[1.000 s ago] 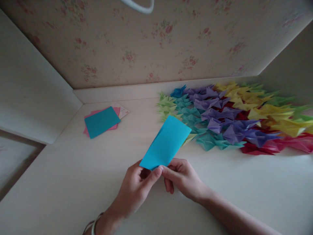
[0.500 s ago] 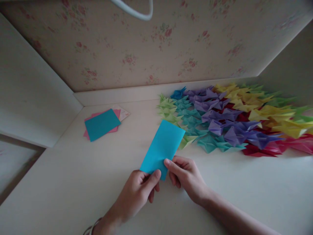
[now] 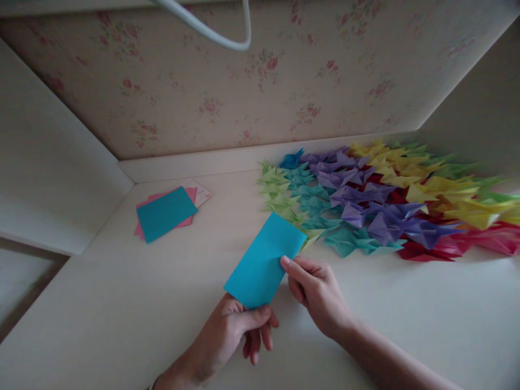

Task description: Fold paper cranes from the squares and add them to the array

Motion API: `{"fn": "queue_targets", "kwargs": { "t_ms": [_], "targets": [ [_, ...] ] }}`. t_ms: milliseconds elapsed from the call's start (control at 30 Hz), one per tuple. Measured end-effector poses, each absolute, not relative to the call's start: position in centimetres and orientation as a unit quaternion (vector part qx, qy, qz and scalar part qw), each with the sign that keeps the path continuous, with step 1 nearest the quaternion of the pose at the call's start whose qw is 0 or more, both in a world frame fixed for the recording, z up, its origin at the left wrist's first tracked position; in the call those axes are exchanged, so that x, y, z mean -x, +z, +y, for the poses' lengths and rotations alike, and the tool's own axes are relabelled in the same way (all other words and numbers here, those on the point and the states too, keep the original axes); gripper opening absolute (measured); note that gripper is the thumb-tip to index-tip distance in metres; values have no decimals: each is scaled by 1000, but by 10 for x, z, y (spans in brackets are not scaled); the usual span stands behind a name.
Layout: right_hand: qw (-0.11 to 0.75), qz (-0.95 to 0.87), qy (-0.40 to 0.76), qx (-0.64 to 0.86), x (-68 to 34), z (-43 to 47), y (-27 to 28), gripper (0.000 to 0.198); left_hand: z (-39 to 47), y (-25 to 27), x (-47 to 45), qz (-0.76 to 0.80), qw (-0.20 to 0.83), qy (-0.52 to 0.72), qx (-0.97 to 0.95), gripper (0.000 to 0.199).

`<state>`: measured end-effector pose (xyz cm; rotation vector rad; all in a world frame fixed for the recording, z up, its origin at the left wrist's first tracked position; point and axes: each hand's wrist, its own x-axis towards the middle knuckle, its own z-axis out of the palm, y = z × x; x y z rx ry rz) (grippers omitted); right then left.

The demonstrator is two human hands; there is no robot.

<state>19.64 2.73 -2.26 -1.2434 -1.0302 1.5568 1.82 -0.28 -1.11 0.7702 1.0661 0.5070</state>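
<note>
A bright blue rectangular sheet of origami paper (image 3: 264, 262), seemingly folded in half, is held tilted above the white table. My right hand (image 3: 319, 287) pinches its right edge, thumb on the front and fingers curled behind. The sheet's lower edge rests at the crook of my left hand (image 3: 235, 330). My left thumb lies along that edge; the index finger is partly hidden behind the paper, and the other fingers hang loosely curled below.
Several rows of folded paper cranes (image 3: 361, 197) in green, teal, purple, yellow and red cover the table's back right. At the left lie blue and pink paper sheets (image 3: 166, 214). A white cable (image 3: 211, 32) hangs before the flowered wall (image 3: 227, 81); a white panel (image 3: 49, 157) stands left.
My left thumb has slid off the front of the blue sheet to its lower edge, and the left fingers have loosened. My right pinch sits further up the right edge. The view has shifted slightly.
</note>
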Motion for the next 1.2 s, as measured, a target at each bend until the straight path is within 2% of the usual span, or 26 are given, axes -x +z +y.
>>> {"fn": "queue_targets", "kwargs": {
  "t_ms": [333,467,600,800,900,1000,1133,1200],
  "targets": [
    [588,-273,623,437,-200,40,-24,53,-2,-12,-17,480,777,207,-352,36],
    [635,-211,604,432,-206,48,-22,28,-2,-11,-17,475,775,203,-363,37],
    [665,-188,577,435,-210,53,-22,26,-3,-12,-17,474,768,226,-366,37],
    [612,-319,589,420,-198,35,-29,18,-2,-14,-14,472,755,290,-351,39],
    [544,-461,572,407,-195,24,-35,31,-2,-12,-11,465,755,306,-347,42],
    [493,-580,502,410,-196,19,-40,42,-3,-9,-10,449,767,297,-350,43],
    [502,-680,361,393,-199,18,-41,51,-6,-4,-10,437,784,276,-345,45],
    [503,-704,329,378,-200,19,-41,53,-8,-1,-10,427,788,260,-360,43]
  ]
}}
